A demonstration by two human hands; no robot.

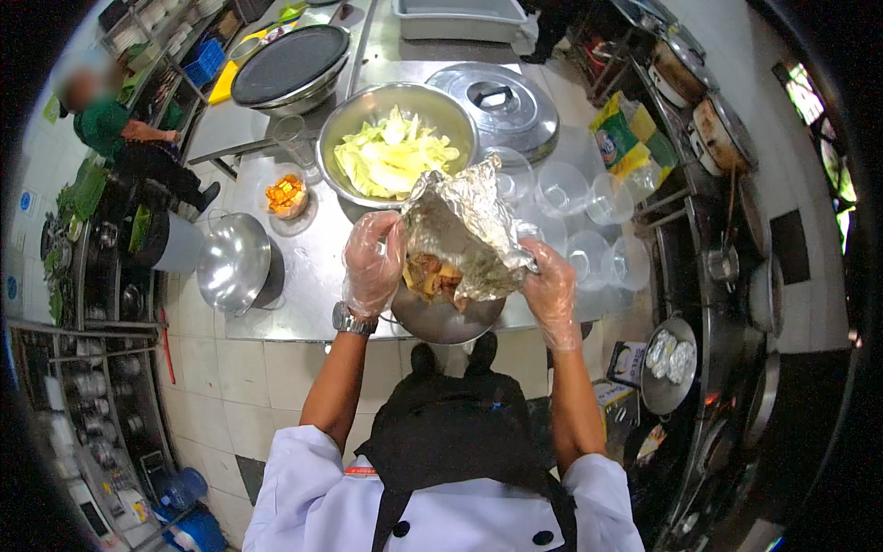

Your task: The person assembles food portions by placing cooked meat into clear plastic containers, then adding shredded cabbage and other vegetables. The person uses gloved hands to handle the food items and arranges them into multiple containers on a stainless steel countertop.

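Both my hands wear clear plastic gloves and hold up a crumpled foil packet (469, 230) tilted over a steel bowl (446, 317) at the counter's near edge. My left hand (372, 262) grips the packet's left side; my right hand (550, 290) grips its right lower edge. Brown cooked food (432, 276) shows at the packet's open lower mouth, just above the bowl. A watch sits on my left wrist.
A big steel bowl of pale cabbage (395, 152) stands behind the packet. Beside it are a steel lid (501, 106), clear plastic cups (575, 207), a small cup of orange pieces (287, 195) and an overturned steel bowl (235, 262). Another person (129, 138) works far left.
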